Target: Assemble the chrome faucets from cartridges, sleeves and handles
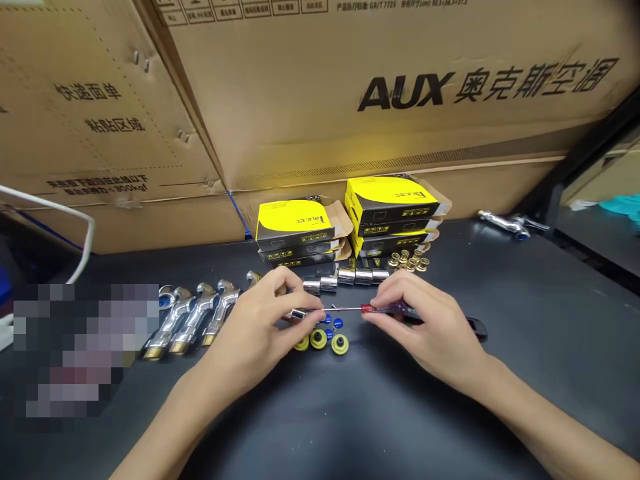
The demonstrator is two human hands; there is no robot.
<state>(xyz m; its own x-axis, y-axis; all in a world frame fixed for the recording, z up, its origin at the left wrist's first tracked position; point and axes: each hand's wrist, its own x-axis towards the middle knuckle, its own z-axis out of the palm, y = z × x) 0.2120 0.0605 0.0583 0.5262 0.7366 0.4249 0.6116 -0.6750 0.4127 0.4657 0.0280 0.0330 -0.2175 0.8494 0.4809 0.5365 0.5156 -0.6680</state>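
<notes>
My left hand is closed, pinching a small chrome faucet part that its fingers largely cover. In my right hand is a screwdriver with a red and purple see-through handle. Its thin metal shaft lies level and points left, and the tip meets the fingertips of my left hand. Just below the shaft are several blue discs. Nearer to me sit round yellow parts with black centres, one partly hidden by my left hand.
Chrome faucet bodies line up at left, beside a pixelated patch. Chrome sleeves and brass fittings stand before yellow-black faucet boxes. Another chrome faucet lies far right. A dark object shows behind my right hand. Large cartons form the back.
</notes>
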